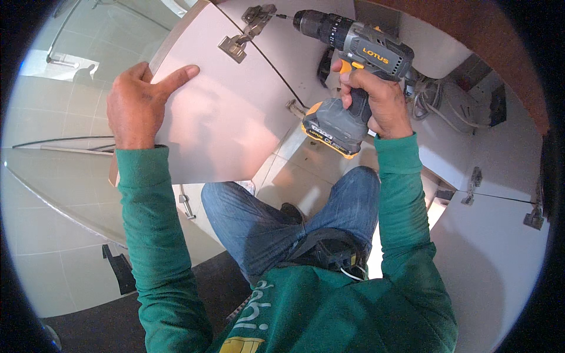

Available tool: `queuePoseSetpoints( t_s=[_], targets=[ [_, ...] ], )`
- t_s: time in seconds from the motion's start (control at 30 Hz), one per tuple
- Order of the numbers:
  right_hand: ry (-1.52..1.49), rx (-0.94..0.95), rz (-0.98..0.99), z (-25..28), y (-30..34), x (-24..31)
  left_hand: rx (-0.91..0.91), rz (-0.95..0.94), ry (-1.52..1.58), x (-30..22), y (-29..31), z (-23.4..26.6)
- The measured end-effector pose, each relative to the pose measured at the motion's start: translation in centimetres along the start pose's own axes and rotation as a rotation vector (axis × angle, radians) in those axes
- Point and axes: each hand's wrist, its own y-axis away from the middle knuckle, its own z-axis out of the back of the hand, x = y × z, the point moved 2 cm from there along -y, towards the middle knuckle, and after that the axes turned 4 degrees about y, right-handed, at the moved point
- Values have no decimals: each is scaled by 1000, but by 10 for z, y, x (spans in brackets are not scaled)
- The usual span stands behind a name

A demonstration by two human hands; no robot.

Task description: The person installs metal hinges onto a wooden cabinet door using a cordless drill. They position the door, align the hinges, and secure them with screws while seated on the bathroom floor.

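My left hand (138, 106) grips the outer edge of a white cabinet door (218, 129), its thumb lying flat on the inner face. In my right hand (385, 103) is a grey and black cordless drill (376, 50) with yellow trim, held by its handle; the index finger is by the yellow trigger. The drill points left, and its bit (283, 16) reaches a metal cabinet hinge (235, 46) at the top of the door. Whether the tip sits in a screw is too small to tell. Another hinge (295, 109) shows lower along the door's edge.
Behind the drill, loose grey cables (429, 103) hang in the cabinet near a white rounded fixture (435, 50). On the right stands another white door (494, 265) with hinges (472, 185). A brown edge (512, 53) curves overhead. Glass panels (59, 194) line the left, above a dark floor strip (153, 312).
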Motion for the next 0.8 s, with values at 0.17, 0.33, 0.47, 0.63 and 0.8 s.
queuePoseSetpoints(
  t_s=[0.17, 0.33, 0.47, 0.63, 0.8],
  targets=[
    [69, 8, -5, 7, -4, 7, -6, -8, 40, -1, 1, -1],
    [88, -14, 2, 5, -3, 10, 11, 14, 36, -3, 2, -1],
    [112, -4, 28, 7, -4, 13, -20, -10, 17, 1, -1, -5],
    [158, -9, 26, 6, -2, 14, 15, 29, 84, -2, 1, -5],
    [261, -51, 82, 6, -3, 21, -2, 12, 84, -5, 2, -6]
  ],
)
